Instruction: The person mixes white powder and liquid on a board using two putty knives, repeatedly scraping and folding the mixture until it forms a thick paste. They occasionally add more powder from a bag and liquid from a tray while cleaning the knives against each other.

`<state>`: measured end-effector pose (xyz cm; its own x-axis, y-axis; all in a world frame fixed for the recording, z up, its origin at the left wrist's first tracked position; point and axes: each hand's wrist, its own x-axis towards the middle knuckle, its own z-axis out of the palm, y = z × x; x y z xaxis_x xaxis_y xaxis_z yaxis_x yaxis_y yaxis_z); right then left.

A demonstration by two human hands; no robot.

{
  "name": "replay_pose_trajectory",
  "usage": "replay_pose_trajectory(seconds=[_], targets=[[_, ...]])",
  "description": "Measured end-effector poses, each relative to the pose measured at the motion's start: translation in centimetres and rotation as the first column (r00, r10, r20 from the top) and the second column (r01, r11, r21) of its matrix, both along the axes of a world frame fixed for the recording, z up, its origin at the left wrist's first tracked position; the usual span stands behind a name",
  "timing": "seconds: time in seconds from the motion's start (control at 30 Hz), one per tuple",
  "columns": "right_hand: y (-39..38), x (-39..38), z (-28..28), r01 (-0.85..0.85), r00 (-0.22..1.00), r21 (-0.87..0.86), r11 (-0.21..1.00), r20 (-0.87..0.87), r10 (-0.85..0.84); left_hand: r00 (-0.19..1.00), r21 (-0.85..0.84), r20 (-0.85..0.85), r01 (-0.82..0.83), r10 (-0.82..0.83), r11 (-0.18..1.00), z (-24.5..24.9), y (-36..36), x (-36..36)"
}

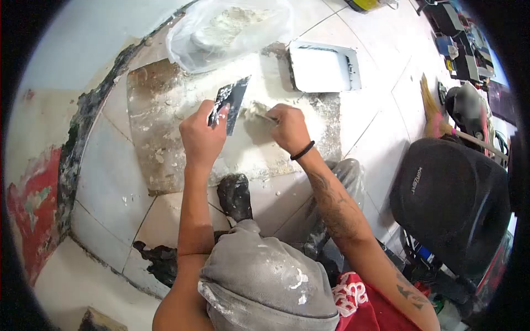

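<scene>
My left hand is closed on a dark flat scraper blade, tilted upward and smeared with white paste. Close to its right, my right hand grips a small tool by its handle; a lump of whitish paste clings to its far end. The two tools are near each other above a board dusted with white powder. A black band circles my right wrist.
An open plastic bag of white powder stands at the board's far edge. Right of it lies a white tray. A black speaker and a broom are at the right. A damaged wall rises at the left.
</scene>
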<state>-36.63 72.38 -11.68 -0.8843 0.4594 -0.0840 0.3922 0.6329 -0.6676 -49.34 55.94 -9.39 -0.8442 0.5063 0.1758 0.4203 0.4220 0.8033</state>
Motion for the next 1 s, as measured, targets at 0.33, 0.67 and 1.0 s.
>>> replay_pose_trajectory(seconds=[0.33,0.67,1.0], targets=[[-1.0,-0.3,1.1,0.004,0.996,-0.008,1.000,-0.085,-0.005,0.998,-0.023,-0.060,-0.030,0.028,0.999,0.2,-0.5,-0.5],[-2.2,-0.3,0.0,-0.064,0.996,0.025,0.998,-0.054,0.066,1.000,-0.048,-0.018,-0.014,0.013,0.999,0.3,-0.5,-0.1],[-1.2,0.3,-0.6,-0.127,0.989,0.108,0.986,-0.063,0.134,0.999,-0.094,-0.029,-0.040,0.038,0.995,0.1,-1.2,-0.3]])
